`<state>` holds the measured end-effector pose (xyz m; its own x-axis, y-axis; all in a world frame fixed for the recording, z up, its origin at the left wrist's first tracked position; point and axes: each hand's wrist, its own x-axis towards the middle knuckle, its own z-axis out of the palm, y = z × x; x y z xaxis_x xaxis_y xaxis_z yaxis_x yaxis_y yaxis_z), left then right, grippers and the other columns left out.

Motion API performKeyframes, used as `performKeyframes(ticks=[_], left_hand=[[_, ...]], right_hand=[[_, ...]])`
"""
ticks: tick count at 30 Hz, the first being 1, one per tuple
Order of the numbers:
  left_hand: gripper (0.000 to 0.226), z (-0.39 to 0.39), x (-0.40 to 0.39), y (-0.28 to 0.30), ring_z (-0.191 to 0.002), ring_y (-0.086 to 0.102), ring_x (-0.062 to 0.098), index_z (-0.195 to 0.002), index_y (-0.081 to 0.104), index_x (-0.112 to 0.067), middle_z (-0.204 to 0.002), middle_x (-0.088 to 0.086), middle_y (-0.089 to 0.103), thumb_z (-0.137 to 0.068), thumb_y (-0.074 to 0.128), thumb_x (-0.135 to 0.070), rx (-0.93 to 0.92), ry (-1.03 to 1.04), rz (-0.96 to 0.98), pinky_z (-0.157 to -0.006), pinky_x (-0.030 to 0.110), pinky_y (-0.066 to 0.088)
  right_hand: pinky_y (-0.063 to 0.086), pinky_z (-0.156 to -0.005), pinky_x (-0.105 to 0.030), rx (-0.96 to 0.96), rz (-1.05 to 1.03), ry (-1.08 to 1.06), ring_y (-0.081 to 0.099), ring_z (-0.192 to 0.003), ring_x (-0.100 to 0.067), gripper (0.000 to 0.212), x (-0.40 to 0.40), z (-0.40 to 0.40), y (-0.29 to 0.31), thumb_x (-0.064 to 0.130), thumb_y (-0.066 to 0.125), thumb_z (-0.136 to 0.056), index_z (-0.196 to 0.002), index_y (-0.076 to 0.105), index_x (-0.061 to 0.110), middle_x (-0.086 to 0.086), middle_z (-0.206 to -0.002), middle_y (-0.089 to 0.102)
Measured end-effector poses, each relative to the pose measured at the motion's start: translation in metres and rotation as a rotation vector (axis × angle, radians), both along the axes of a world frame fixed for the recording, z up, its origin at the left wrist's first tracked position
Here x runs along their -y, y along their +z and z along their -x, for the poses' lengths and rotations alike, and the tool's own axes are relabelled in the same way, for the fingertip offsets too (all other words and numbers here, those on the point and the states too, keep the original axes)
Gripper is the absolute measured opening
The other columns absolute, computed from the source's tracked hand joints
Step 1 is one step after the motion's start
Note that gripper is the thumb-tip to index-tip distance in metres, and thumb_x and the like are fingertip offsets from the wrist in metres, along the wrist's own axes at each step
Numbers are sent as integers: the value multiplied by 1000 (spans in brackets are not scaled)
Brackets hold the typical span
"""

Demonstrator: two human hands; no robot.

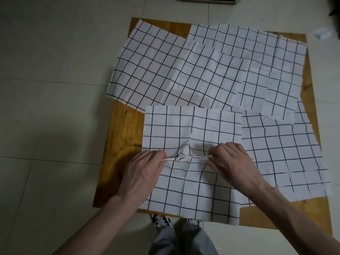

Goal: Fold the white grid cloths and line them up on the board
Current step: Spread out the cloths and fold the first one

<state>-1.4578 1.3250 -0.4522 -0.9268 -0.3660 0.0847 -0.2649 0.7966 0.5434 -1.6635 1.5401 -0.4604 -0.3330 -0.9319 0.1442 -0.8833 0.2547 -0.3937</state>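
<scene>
Thin cotton-like fabric is what both hands pinch at this moment: the left hand [145, 168] and the right hand [231, 159] each grasp a raised ridge across the middle of the nearest cloth [193, 190], with the fingers curled on it and a small bunch of fabric gathered between them. I judge this cloth to be very light, soft and without any stiffness, so it will sag and wrinkle wherever it is not supported; it is not fragile, and it does not look slippery on the wood. A good place to hold it seems to be the two ends of the ridge or the corners, pulling slightly apart so the crease stays straight. The cloth is white with a thin dark grid, it shows old fold lines, and it lies on the near part of the wooden board [119, 137], its near edge reaching the board's edge. Around it, other grid cloths [211, 70] lie unfolded and overlapping on the far and right parts of the board, some hanging over its left edge. The board rests on a pale tiled floor [46, 89].
</scene>
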Motion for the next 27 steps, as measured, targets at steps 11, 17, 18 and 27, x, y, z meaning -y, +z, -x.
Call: performKeyframes(ticks=[11, 17, 18, 27], left_hand=[[29, 29, 51, 22, -88, 58, 14, -114, 73, -12, -97, -2, 58, -87, 79, -4, -34, -98, 67, -76, 27, 51], [14, 61, 85, 56, -81, 57, 14, -96, 75, -10, -92, -1, 59, -85, 83, -9, -111, -21, 122, -66, 26, 47], [13, 66, 89, 64, -81, 57, 13, -96, 75, -10, -93, -1, 59, -85, 83, -8, -129, -1, 137, -65, 24, 45], [10, 80, 84, 88, -84, 63, 18, -100, 77, -6, -93, 5, 66, -94, 77, -13, -312, -50, 309, -78, 22, 50]], right_hand=[[54, -71, -40, 0, -18, 71, 64, -75, -22, 14, 25, 37, 33, 26, 60, -104, -102, 70, 16, 4, -90, 66], [55, -70, -44, -125, -2, 52, 67, -75, -24, 12, 49, 73, 72, 22, 63, -102, -107, 72, 15, 1, -92, 69], [55, -71, -43, -149, 15, 43, 67, -76, -24, 11, 52, 77, 81, 21, 66, -101, -107, 73, 15, 1, -92, 70], [51, -66, -42, -301, 174, -84, 59, -77, -25, 2, 45, 83, 130, 14, 66, -100, -101, 64, 13, -4, -93, 64]])
